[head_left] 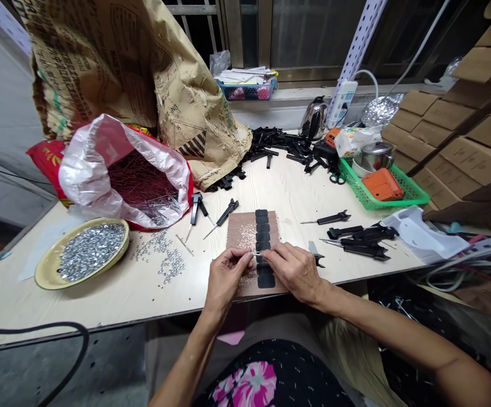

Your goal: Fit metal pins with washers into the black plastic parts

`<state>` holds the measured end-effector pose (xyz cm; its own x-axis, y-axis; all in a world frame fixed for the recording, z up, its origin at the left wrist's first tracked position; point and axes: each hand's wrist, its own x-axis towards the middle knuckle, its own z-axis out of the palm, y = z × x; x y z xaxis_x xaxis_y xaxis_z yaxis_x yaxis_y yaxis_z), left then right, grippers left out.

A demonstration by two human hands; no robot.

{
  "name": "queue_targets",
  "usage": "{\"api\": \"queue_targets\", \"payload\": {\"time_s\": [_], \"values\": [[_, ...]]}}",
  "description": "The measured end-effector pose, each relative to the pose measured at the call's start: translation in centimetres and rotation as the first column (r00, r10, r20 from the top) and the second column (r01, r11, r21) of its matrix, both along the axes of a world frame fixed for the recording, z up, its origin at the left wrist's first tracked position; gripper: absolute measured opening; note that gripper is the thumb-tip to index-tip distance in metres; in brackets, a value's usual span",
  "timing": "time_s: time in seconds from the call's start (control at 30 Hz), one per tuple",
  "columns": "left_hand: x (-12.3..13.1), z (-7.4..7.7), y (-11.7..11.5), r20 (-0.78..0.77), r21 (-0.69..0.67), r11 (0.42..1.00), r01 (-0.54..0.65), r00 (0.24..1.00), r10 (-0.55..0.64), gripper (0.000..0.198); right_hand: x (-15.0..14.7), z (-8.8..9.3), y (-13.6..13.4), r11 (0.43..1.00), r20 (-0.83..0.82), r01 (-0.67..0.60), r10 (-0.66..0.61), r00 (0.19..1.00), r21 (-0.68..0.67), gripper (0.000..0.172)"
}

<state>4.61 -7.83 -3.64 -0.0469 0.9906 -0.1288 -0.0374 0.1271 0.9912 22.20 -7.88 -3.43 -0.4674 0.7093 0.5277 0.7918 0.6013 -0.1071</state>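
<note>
My left hand (229, 277) is closed in a pinch over the brown board (240, 226); what sits between its fingertips is too small to make out. Facing it, my right hand (294, 270) pinches a thin metal pin (257, 254), whose bright tip points toward my left fingers. A forked black end (319, 260) shows past the right hand; whether it belongs to the pin is hidden. Beneath the hands, a strip of black pads (263, 229) runs down the board. Tiny pale bits are scattered to the strip's left.
At left stand a yellow bowl (124, 249) of small silver pieces and a white-lined sack (79, 164) of thin metal rods. Black-handled pieces (361, 240) lie at right, with more piled at the back (279, 141). A green basket (417, 199) and stacked cartons (469, 164) stand beyond.
</note>
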Motion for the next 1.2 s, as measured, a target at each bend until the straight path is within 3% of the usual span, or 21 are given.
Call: {"api": "queue_targets", "payload": {"time_s": [0.17, 0.4, 0.6, 0.73, 0.9, 1.07, 1.2], "values": [[0.1, 0.5, 0.0, 0.036, -0.058, 0.998, 0.008, 0.999, -0.006, 0.025, 0.2, 0.0, 0.1, 1.0, -0.026, -0.006, 0.006, 1.0, -0.004, 0.019], [-0.1, 1.0, 0.2, -0.063, 0.016, 1.0, 0.008, 0.998, -0.007, 0.024, 0.0, 0.4, 0.1, 0.938, -0.225, -0.081, 0.004, 0.974, -0.337, 0.023], [-0.4, 0.6, 0.3, -0.048, 0.02, 1.0, -0.004, 0.999, 0.005, 0.022, -0.2, 0.5, 0.5, 0.976, -0.119, -0.043, 0.018, 0.993, -0.213, 0.024], [-0.4, 0.8, 0.2, -0.051, 0.023, 1.0, -0.011, 0.999, 0.013, 0.021, -0.2, 0.6, 0.6, 0.948, -0.189, -0.098, 0.041, 0.981, -0.302, 0.021], [-0.4, 0.9, 0.2, -0.049, -0.006, 1.0, -0.013, 0.999, 0.012, 0.024, -0.3, 0.2, 0.8, 0.97, -0.155, -0.085, 0.05, 0.987, -0.228, 0.023], [-0.6, 1.1, 0.4, -0.025, -0.011, 0.999, -0.046, 0.999, 0.045, 0.026, -0.3, 0.7, 1.2, 0.915, -0.26, -0.155, 0.057, 0.964, -0.372, 0.02], [-0.5, 1.4, 0.4, 0.029, -0.045, 0.997, -0.057, 0.998, 0.059, 0.029, -0.4, 0.8, 1.1, 0.938, -0.193, -0.116, 0.054, 0.98, -0.326, 0.024]]}}
